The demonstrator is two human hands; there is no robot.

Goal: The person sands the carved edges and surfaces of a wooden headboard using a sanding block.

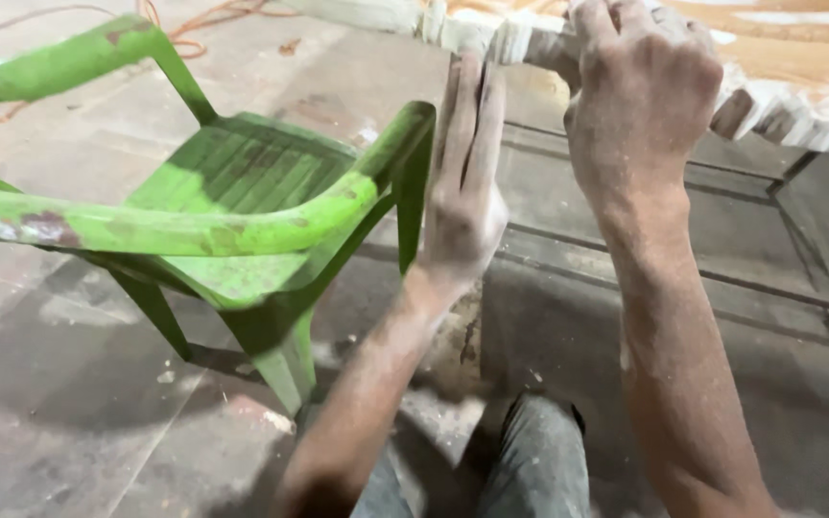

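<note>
Carved pale wooden panel with scalloped edge [779, 105], gripped by right hand [640, 91] closed over its rim. Left hand [462, 182] flat, fingers straight, empty beneath the edge, near green plastic chair [242, 192]. Probably stiff, heavy, brittle at carvings; best held along solid rim.

A dusty grey stone-slab floor [69, 403] carries everything here. On it stands a green plastic armchair [242, 182], its legs set on the slabs. An orange cable [194, 24] lies looped on the floor behind the chair, and pale chips [275, 419] are scattered near one leg.

a green plastic chair [242, 192] and orange cable [205, 19] on dusty floor [59, 412].
</note>
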